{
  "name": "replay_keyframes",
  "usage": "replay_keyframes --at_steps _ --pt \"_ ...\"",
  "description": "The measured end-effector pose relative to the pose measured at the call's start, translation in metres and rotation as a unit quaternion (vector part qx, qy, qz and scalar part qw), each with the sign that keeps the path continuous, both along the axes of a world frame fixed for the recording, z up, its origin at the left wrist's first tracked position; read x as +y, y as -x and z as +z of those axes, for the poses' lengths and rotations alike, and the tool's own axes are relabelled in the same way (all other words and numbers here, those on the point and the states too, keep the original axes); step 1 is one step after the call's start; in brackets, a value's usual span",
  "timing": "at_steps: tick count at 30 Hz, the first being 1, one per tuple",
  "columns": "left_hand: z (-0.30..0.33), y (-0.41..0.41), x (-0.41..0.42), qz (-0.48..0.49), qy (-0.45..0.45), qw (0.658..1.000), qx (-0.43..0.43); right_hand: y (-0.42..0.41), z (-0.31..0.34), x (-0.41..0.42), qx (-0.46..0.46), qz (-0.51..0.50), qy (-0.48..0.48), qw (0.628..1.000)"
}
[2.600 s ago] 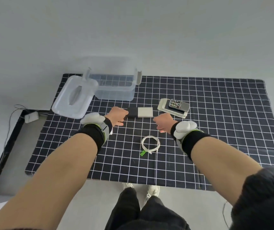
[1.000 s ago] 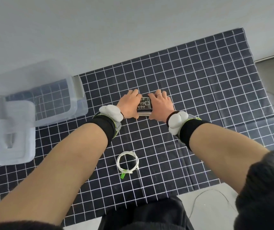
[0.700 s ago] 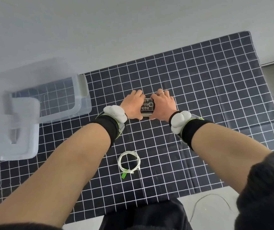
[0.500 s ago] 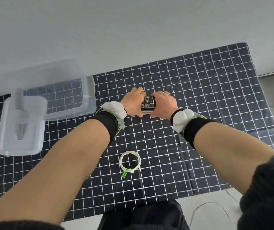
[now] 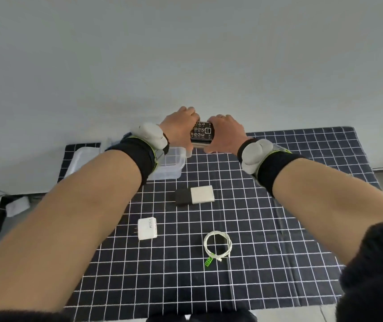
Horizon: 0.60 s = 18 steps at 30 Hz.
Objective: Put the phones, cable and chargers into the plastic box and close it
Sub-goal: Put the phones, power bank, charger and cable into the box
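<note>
My left hand (image 5: 179, 126) and my right hand (image 5: 225, 133) together grip a stack of phones (image 5: 201, 135), a keypad phone on top, raised above the table just right of the clear plastic box (image 5: 171, 162). My left forearm hides most of the box, and its lid (image 5: 77, 161) lies to the left. On the checked cloth lie a black and white charger (image 5: 195, 195), a white charger (image 5: 148, 228) with its prongs pointing left, and a coiled white cable (image 5: 217, 248) with a green tag.
The black checked cloth (image 5: 290, 228) covers the table up to a grey wall. At the left, off the table, a white adapter (image 5: 17, 203) with a thin wire lies on the floor.
Both hands have lifted the stacked phones off the cloth and carried them left, up to the box. The view tilted, so both chargers now show.
</note>
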<state>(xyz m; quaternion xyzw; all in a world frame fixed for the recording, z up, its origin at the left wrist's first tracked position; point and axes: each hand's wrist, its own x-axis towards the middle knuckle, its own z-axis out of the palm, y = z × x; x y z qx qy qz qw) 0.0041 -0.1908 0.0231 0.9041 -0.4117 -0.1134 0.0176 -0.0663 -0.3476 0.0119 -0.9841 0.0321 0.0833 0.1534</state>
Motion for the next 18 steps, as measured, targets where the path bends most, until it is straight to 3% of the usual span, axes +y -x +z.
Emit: replay_keyframes --at_steps 8,18 --pt "-0.013 -0.046 0.119 0.06 -0.035 0.997 0.032 -0.059 -0.017 0.117 0.01 0.051 -0.004 0.999" --pt "-0.124 -0.071 0.144 0.08 -0.068 0.988 0.114 -0.098 -0.091 0.158 0.133 0.109 0.097 0.98"
